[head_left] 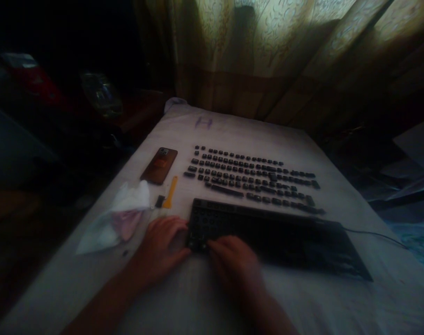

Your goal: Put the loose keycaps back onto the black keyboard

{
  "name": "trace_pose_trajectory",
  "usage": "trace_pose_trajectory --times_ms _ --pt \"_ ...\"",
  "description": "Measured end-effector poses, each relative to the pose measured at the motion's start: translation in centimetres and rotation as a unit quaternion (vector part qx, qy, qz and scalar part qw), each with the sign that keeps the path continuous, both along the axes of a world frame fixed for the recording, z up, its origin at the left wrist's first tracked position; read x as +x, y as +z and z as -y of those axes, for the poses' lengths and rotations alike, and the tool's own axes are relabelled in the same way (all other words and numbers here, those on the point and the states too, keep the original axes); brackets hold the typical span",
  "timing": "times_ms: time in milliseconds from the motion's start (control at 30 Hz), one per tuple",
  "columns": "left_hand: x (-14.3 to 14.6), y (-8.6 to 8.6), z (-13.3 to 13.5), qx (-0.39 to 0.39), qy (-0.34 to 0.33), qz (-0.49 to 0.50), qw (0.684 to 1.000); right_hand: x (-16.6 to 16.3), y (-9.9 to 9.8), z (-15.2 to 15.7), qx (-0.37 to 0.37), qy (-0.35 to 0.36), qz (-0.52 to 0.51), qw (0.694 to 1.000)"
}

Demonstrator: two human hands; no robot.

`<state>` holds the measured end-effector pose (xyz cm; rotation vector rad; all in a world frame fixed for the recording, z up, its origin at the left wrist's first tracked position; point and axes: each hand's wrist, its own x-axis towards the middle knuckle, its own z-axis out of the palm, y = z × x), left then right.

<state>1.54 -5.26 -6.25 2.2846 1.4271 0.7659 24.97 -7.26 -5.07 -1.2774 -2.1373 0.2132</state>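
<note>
A black keyboard (274, 237) lies on the cloth-covered table, its key area dark and its left end showing bare key sockets. At that left end, my left hand (163, 246) grips the edge, thumb low and fingers higher up. My right hand (236, 260) is over the front left part of the keyboard, fingers pinched together against it; what they hold, if anything, is hidden. Beyond the keyboard, rows of loose black keycaps (233, 176) are laid out in keyboard order, with a long spacebar (227, 190) among them.
Left of the keycaps lie a brown phone (159, 165) and a yellow brush (170, 191) beside a small dark piece (159, 201). A crumpled white cloth or bag (128, 204) with a pink part is near my left forearm. The keyboard's cable (375, 233) runs right. A patterned curtain (240, 56) hangs behind.
</note>
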Motion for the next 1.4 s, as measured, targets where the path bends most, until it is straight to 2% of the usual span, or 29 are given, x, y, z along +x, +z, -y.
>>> trace_pose_trajectory --times_ms 300,400,567,667,733,800,900,1000,1100,1200,1400 --pt "-0.4 -0.5 -0.2 -0.011 0.002 0.001 1.0 0.0 -0.3 0.0 0.01 0.004 -0.016 1.0" --pt "-0.6 -1.0 -0.1 -0.005 0.007 0.002 1.0 -0.3 -1.0 0.0 0.037 -0.016 -0.034 0.999" --pt "-0.9 -1.9 0.0 0.0 0.027 0.004 1.0 0.7 -1.5 -0.6 0.078 -0.007 -0.032 0.996" --pt "-1.2 -1.4 -0.3 -0.014 0.025 0.012 1.0 2.8 -0.7 -1.5 0.103 -0.008 -0.022 0.994" --pt "-1.3 -0.2 -0.9 -0.046 0.012 0.003 0.999 4.6 0.1 -2.0 0.122 -0.003 -0.013 0.992" --pt "-1.1 1.6 -1.9 -0.062 0.016 -0.018 0.998 6.3 0.7 -2.5 0.143 -0.03 -0.019 0.989" --pt "-0.2 4.1 -4.4 -0.027 0.006 -0.058 0.998 8.1 0.8 -3.0 0.159 -0.085 -0.039 0.983" --pt "1.5 5.3 -8.1 -0.002 -0.009 -0.078 0.997 8.9 0.2 -3.4 0.169 -0.105 -0.056 0.978" --pt "3.2 5.1 -12.0 0.018 -0.014 -0.109 0.994 9.1 -0.3 -3.4 0.172 -0.102 -0.071 0.977" --pt "4.4 4.4 -14.8 0.023 -0.021 -0.146 0.989 9.1 -0.3 -3.3 0.175 -0.099 -0.083 0.976" --pt "4.7 3.8 -15.7 0.029 -0.033 -0.194 0.98 9.0 0.7 -3.0 0.158 -0.089 -0.106 0.978"
